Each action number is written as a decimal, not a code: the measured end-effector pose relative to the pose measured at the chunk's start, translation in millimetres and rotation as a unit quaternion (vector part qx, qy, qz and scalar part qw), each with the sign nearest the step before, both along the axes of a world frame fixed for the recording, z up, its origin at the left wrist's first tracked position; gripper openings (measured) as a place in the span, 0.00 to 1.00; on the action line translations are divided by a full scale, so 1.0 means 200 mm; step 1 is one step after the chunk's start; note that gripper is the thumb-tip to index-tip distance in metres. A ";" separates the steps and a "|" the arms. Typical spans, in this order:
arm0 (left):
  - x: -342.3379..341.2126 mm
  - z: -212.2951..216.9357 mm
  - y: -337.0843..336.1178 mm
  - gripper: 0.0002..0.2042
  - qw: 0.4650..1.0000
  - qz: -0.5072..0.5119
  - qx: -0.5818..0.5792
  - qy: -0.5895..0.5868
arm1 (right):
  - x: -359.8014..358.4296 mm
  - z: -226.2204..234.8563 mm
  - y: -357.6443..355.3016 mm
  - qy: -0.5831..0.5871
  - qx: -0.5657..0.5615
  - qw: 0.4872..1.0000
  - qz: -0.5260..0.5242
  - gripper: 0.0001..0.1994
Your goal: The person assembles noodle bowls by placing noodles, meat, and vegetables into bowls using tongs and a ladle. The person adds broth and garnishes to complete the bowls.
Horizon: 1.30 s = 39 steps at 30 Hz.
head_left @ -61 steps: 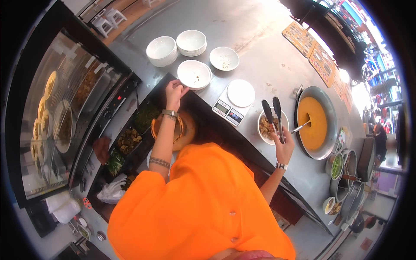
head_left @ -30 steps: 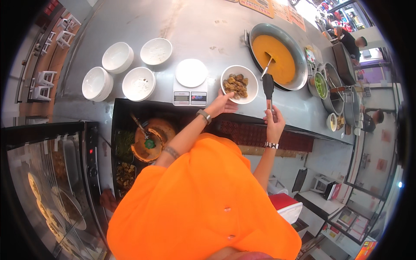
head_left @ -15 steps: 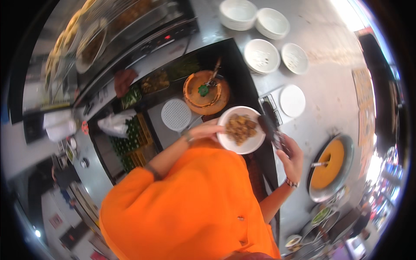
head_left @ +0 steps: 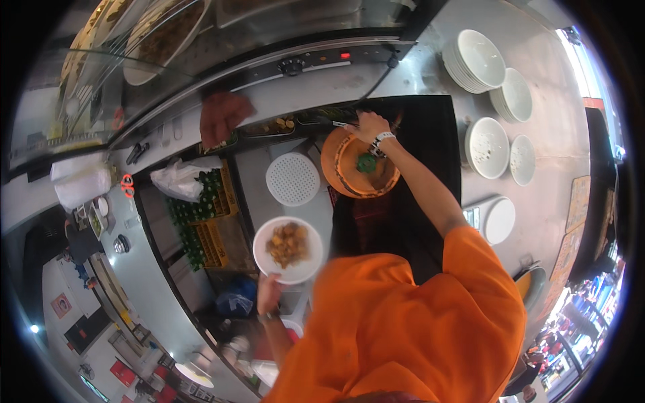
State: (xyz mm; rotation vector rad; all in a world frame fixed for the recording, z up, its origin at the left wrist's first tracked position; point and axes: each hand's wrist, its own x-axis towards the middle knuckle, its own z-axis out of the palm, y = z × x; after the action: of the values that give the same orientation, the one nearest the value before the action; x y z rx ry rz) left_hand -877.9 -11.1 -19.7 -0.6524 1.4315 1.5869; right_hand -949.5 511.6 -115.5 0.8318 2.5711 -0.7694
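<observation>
Here's the left hand point(head_left: 269, 293), fingers closed on the lower edge of a round white bowl point(head_left: 299, 273), slightly blurred, and in that bowl, just above those fingers, sits a heap of glossy brown food chunks point(head_left: 287, 245). Up top, the right hand point(head_left: 371, 126) has its fingers wrapped around slim black-and-silver tongs point(head_left: 344, 124) pointing left; whether their tips are parted, I can't tell. Close below the right fingers comes a round orange-brown pot point(head_left: 329, 164) with a green object point(head_left: 366, 162) inside. Left of the tongs, a tray of brown pieces point(head_left: 272, 125) lines the recess.

Between the two hands lies a flat white perforated disc point(head_left: 293, 178), the pot crowding in beside it under the right wrist. Farther left of the left fingers: a white plastic bag point(head_left: 181, 178) and yellow crates point(head_left: 213, 245) with dark green items. Well right of the right fingers, tall white bowl stacks point(head_left: 482, 59) and a white kitchen scale point(head_left: 500, 220) share the grey metal counter point(head_left: 561, 127). Beyond the right fingers, a glass-fronted display cabinet point(head_left: 269, 70); far lower left, a pale-walled room
</observation>
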 end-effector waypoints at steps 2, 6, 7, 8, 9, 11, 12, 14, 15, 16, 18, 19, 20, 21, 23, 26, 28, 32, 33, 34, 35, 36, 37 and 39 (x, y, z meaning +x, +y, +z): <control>0.11 -0.06 -0.01 0.30 0.996 0.073 0.046 0.000 | -0.20 -0.24 0.06 -0.051 0.013 0.997 0.063 0.29; 0.21 -0.15 -0.04 0.25 0.985 0.152 -0.041 -0.074 | -0.38 -0.80 0.18 0.046 0.108 0.983 0.144 0.24; 0.22 -0.15 0.00 0.25 0.989 0.128 -0.036 -0.065 | -0.43 -0.85 0.18 0.028 0.115 0.981 0.153 0.23; 0.23 -0.16 0.03 0.24 0.993 0.104 -0.032 -0.053 | -0.47 -0.89 0.18 0.003 0.113 0.982 0.149 0.23; 0.25 -0.21 0.02 0.25 0.988 0.136 -0.020 -0.072 | -0.50 -0.91 0.17 -0.015 0.109 0.983 0.145 0.23; 0.25 -0.28 0.03 0.26 0.977 0.180 0.029 -0.111 | -0.52 -0.94 0.18 -0.041 0.107 0.985 0.130 0.22; 0.23 -0.30 0.07 0.25 0.977 0.171 0.028 -0.120 | -0.53 -0.95 0.19 -0.047 0.109 0.985 0.126 0.22; 0.16 -0.31 0.17 0.21 0.979 0.149 0.032 -0.138 | -0.54 -0.94 0.20 -0.050 0.108 0.986 0.118 0.21; 0.13 -0.33 0.19 0.18 0.980 0.143 0.019 -0.138 | -0.54 -0.92 0.21 -0.048 0.105 0.987 0.111 0.21; 0.10 -0.34 0.20 0.17 0.984 0.120 0.011 -0.133 | -0.52 -0.89 0.22 -0.049 0.100 0.989 0.103 0.21; 0.03 -0.30 0.25 0.16 0.990 0.079 -0.006 -0.120 | -0.51 -0.82 0.21 -0.041 0.084 0.991 0.091 0.20; -0.06 -0.29 0.26 0.19 0.994 0.035 0.017 -0.106 | -0.46 -0.78 0.24 -0.031 0.076 0.994 0.068 0.20; -0.14 -0.26 0.32 0.21 0.995 0.000 0.052 -0.088 | -0.41 -0.74 0.26 -0.018 0.067 0.997 0.046 0.20; -0.22 -0.25 0.33 0.22 0.995 -0.020 0.047 -0.082 | -0.35 -0.71 0.27 0.010 0.056 0.998 0.023 0.20; -0.38 -0.18 0.39 0.24 0.994 -0.071 0.041 -0.078 | -0.20 -0.67 0.27 0.092 0.023 0.995 -0.039 0.19; -0.50 -0.08 0.42 0.28 0.987 -0.151 0.023 -0.056 | 0.17 -0.04 -0.03 0.213 -0.047 0.959 -0.179 0.11; -0.66 0.04 0.58 0.28 0.958 -0.278 0.033 -0.069 | 0.52 0.12 -0.22 0.420 -0.046 0.873 -0.243 0.08; -0.83 0.08 1.00 0.28 0.911 -0.409 0.049 0.001 | 1.35 0.50 -0.63 0.405 -0.253 0.830 -0.288 0.13; -0.83 0.13 1.19 0.28 0.884 -0.465 0.052 0.012 | 1.57 0.55 -0.74 0.358 -0.387 0.791 -0.310 0.16; -0.79 0.18 1.38 0.28 0.851 -0.520 0.060 0.024 | 1.77 0.53 -0.90 0.350 -0.450 0.745 -0.347 0.17; -0.73 0.23 1.57 0.28 0.819 -0.568 0.071 0.032 | 1.94 0.51 -1.08 0.365 -0.444 0.714 -0.401 0.21; -0.64 0.28 1.75 0.28 0.783 -0.615 0.084 0.036 | 2.12 0.48 -1.23 0.320 -0.428 0.723 -0.437 0.22; -0.53 0.34 1.92 0.28 0.739 -0.665 0.101 0.040 | 2.27 0.39 -1.42 0.301 -0.423 0.698 -0.493 0.24; -0.29 0.42 2.10 0.28 0.677 -0.720 0.148 0.039 | 2.52 0.44 -1.68 0.211 -0.326 0.665 -0.638 0.24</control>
State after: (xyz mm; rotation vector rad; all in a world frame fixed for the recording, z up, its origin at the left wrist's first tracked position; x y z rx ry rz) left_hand -935.7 409.4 64.7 0.7076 1.0866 0.4605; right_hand -445.2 175.1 -27.7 2.3099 1.2633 -2.2444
